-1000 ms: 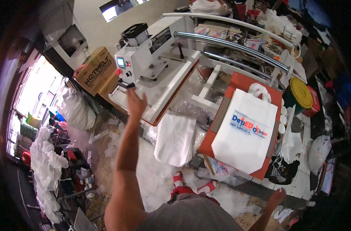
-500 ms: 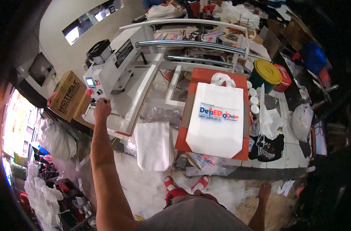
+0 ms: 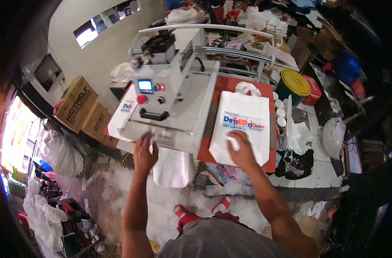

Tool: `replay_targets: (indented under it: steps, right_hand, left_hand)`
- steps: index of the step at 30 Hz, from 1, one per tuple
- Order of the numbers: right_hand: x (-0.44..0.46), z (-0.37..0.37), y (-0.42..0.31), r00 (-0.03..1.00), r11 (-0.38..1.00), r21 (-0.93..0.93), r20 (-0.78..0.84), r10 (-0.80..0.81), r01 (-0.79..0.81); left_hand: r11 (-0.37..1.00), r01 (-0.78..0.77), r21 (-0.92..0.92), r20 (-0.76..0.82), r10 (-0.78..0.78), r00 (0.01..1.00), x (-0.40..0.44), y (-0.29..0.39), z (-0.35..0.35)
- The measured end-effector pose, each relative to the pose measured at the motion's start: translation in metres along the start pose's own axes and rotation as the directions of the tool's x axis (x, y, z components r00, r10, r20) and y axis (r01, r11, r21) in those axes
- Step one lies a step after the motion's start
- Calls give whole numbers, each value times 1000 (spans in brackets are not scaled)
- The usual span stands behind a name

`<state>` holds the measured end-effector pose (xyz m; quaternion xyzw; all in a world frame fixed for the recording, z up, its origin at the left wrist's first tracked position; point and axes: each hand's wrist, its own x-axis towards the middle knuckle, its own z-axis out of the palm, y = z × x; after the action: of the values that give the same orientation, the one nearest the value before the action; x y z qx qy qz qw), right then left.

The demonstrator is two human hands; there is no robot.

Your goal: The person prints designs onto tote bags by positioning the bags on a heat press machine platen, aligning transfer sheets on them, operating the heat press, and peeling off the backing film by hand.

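My left hand point(image 3: 145, 151) is just in front of the heat press head point(image 3: 196, 99), its thumb and fingers apart with nothing in them. The black handle point(image 3: 154, 114) of the press is a little beyond it. Over the lower left part of a white tote bag point(image 3: 243, 107) is my right hand point(image 3: 243, 149), fingers spread; whether it touches the cloth I cannot tell. The bag lies flat on the red-orange pad point(image 3: 217, 84) with a blue and red printed panel facing up. A second printed white bag point(image 3: 123, 112) shows partly from under the press at left.
Steel rails point(image 3: 234, 52) run behind the press. A stack of white bags point(image 3: 174, 170) hangs below the front edge. Cardboard boxes point(image 3: 77, 105) stand at left, a green bucket with yellow lid point(image 3: 294, 84) at right. A person is at the far back.
The press head has slid right, uncovering the left bag. My left hand has let go of the handle and moved right. My right hand has come into view over the right bag.
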<state>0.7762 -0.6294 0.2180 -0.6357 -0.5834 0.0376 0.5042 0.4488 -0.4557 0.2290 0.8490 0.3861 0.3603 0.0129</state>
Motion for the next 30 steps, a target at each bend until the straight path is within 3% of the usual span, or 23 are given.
replay_targets:
  steps: [3, 6, 7, 8, 9, 10, 11, 12, 13, 14, 16, 20, 22, 23, 24, 25, 26, 27, 30]
  right_hand:
    - [40, 54, -52, 967, 975, 7, 120, -223, 224]
    - [72, 103, -72, 949, 946, -102, 99, -299, 309]
    - [79, 116, -71, 950, 945, -114, 92, -298, 307]
    - [83, 128, -66, 945, 914, -245, 123, -303, 325]
    - [82, 138, -64, 942, 865, -373, 153, -300, 336]
    - [78, 146, -68, 974, 829, -512, 132, -183, 225]
    - [76, 145, -72, 977, 823, -527, 122, -173, 211]
    - [74, 138, -73, 994, 801, -588, 87, -72, 110]
    - [72, 130, -74, 999, 767, -642, 47, 24, 12]
    - [70, 122, -71, 998, 765, -643, 33, 46, -14]
    - [67, 103, -61, 995, 757, -652, 28, 97, -55]
    - [52, 74, -41, 986, 679, -720, -51, 156, -145]
    - [41, 65, -36, 991, 635, -761, -100, 85, -132]
    - [38, 63, -35, 990, 590, -799, -142, 7, -119]
    - [36, 63, -35, 991, 591, -799, -136, 3, -111]
    - [34, 64, -36, 970, 550, -807, -244, 19, -214]
    - [32, 64, -36, 935, 507, -801, -353, 32, -320]
    - [31, 60, -36, 935, 508, -800, -352, 33, -319]
    - [27, 43, -26, 933, 554, -759, -347, 98, -341]
  left_hand:
    - [981, 179, -78, 58, -174, 983, -95, -15, -13]
    - [915, 401, -38, 222, -384, 896, -214, -59, -28]
    - [865, 502, -4, 298, -478, 826, -258, -74, -36]
    - [913, 407, 29, 290, -397, 871, -320, -107, -34]
    - [871, 487, 67, 351, -477, 806, -370, -123, -42]
    - [865, 465, 187, 410, -499, 763, -425, -140, -50]
    - [871, 479, 109, 396, -480, 783, -482, -155, -58]
    - [841, 495, 216, 457, -535, 711, -539, -174, -60]
    - [683, 717, 143, 630, -621, 466, -576, -182, -80]
    - [627, 755, 195, 710, -621, 332, -609, -193, -90]
    - [687, 678, 262, 795, -552, 252, -662, -214, -102]
    - [767, 591, 249, 837, -478, 266, -679, -257, -119]
    - [889, 422, 177, 843, -359, 402, -665, -283, -112]
    - [984, 154, 86, 797, -161, 583, -657, -296, -109]
    - [915, 371, 155, 815, -331, 475, -641, -310, -99]
    - [794, 557, 242, 801, -488, 348, -632, -331, -90]
    - [648, 745, 156, 749, -570, 339, -615, -337, -80]
    - [475, 880, 30, 690, -647, 326, -595, -341, -71]
    - [592, 794, 136, 743, -591, 314, -532, -346, -53]
